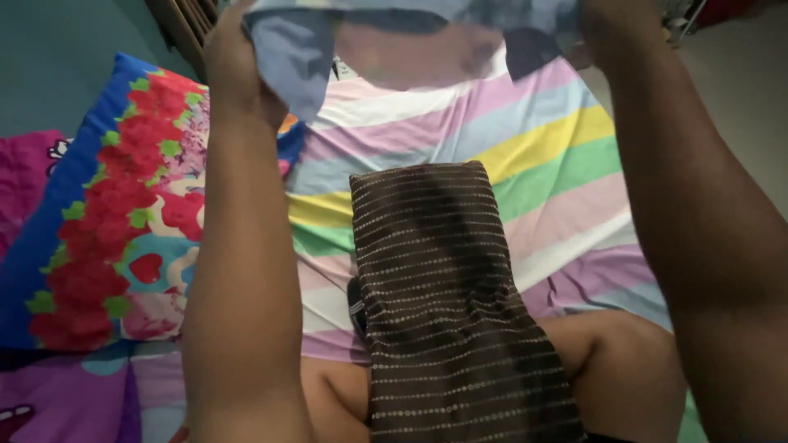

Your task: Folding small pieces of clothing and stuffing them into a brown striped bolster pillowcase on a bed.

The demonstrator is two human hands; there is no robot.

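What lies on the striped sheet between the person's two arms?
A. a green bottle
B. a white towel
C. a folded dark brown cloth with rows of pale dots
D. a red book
C: the folded dark brown cloth with pale dotted rows lies on the striped sheet, between the arms.

Free striped sheet [533,156] seen at 1 to 3 o'clock of brown cloth [447,312]. Passage at 9 o'clock blocked by floral pillow [123,205]. 12 o'clock closed off by raised blue garment [295,49].
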